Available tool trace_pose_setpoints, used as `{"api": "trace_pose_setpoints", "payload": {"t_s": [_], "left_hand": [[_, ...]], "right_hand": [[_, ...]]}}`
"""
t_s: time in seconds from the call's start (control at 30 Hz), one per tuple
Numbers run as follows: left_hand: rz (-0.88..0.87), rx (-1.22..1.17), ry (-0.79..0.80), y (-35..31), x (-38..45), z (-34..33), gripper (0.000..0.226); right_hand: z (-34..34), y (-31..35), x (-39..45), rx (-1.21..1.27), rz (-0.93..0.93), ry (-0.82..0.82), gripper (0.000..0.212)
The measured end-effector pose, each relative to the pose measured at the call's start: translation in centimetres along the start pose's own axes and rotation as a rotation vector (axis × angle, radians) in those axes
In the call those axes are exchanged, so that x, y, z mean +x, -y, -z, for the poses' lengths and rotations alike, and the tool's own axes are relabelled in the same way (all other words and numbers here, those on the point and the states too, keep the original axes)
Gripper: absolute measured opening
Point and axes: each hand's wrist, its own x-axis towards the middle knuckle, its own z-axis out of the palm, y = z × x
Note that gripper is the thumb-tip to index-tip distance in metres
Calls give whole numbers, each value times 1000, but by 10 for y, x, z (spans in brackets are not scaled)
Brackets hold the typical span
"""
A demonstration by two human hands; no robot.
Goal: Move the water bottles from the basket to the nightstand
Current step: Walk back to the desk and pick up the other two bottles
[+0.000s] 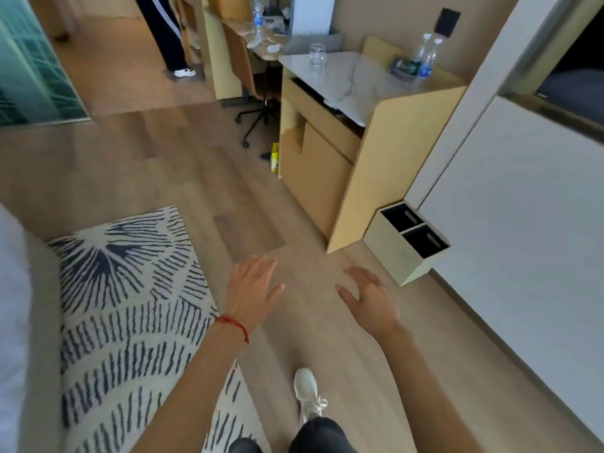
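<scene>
Two clear water bottles [426, 57] with blue labels stand at the far right of a marble-topped wooden cabinet [356, 76], next to a dark tray. A third bottle [257, 18] stands on the desk further back. My left hand [250, 289] and my right hand [369, 297] are both held out over the wooden floor, fingers spread and holding nothing. They are well short of the cabinet. No basket shows in the head view.
A drinking glass [317, 53] stands on the cabinet top. A two-compartment bin [405, 243] sits on the floor by the cabinet's side. A patterned rug [130, 289] lies left, a wheeled chair [255, 103] at the desk. Another person's legs [166, 37] stand beyond.
</scene>
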Motion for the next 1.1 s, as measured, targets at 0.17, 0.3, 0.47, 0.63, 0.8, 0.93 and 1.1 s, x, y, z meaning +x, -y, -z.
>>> {"api": "trace_pose_setpoints", "payload": {"t_s": [0.17,0.3,0.47,0.63,0.8,0.93,1.1], "left_hand": [[179,64,-35,57,22,8,53],[308,115,-53,92,63,14,52],[362,132,-73,123,139,23,53],[395,92,-112,148,208,28,51],[431,60,-122,184,258,30,50],[456,51,-89,231,304,25,50],[464,51,-39,307,373,31,52]], "right_hand": [[-34,40,85,37,166,123,45],[-50,67,158,22,288,180,46],[-49,90,256,67,374,204,45],[-51,107,339,86,431,226,46],[-70,130,406,84,437,262,46],[-100,151,462,69,424,296,46],[-135,197,549,65,408,291,44]]}}
